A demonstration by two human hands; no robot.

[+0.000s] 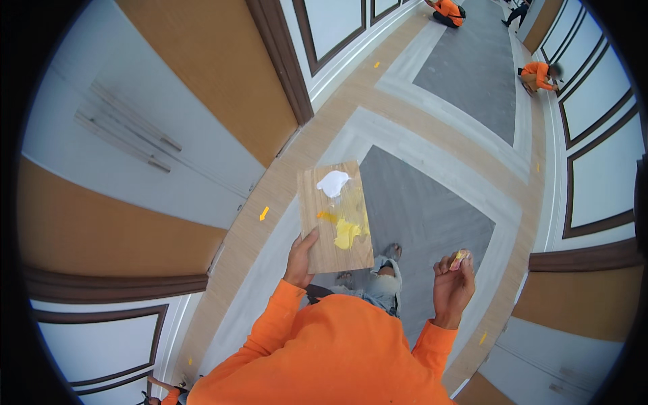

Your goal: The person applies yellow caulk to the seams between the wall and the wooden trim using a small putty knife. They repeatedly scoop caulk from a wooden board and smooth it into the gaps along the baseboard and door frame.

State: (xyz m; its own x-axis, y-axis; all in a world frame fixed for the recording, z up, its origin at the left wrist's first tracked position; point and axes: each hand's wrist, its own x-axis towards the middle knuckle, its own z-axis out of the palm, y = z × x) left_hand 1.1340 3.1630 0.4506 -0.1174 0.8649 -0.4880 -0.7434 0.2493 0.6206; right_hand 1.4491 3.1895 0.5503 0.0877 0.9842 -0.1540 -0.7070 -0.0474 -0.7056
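My left hand [302,259] grips the lower left edge of a flat wooden board [312,233], thumb on its top face. A white blob of paste [333,183] lies near the board's far end, and a yellow paste patch [347,233] lies nearer to me, with an orange-yellow streak beside it. Raised off to the right, my right hand [453,287] pinches a small pinkish piece smeared with yellow [460,258]; its exact kind is too small to tell. The two hands are well apart.
I am in a corridor with a grey floor [425,202] bordered in pale planks. White double doors [142,128] stand left; panelled walls [604,162] run along the right. Co-workers in orange crouch at the far end [448,9], by the right wall [538,75] and at lower left [169,397].
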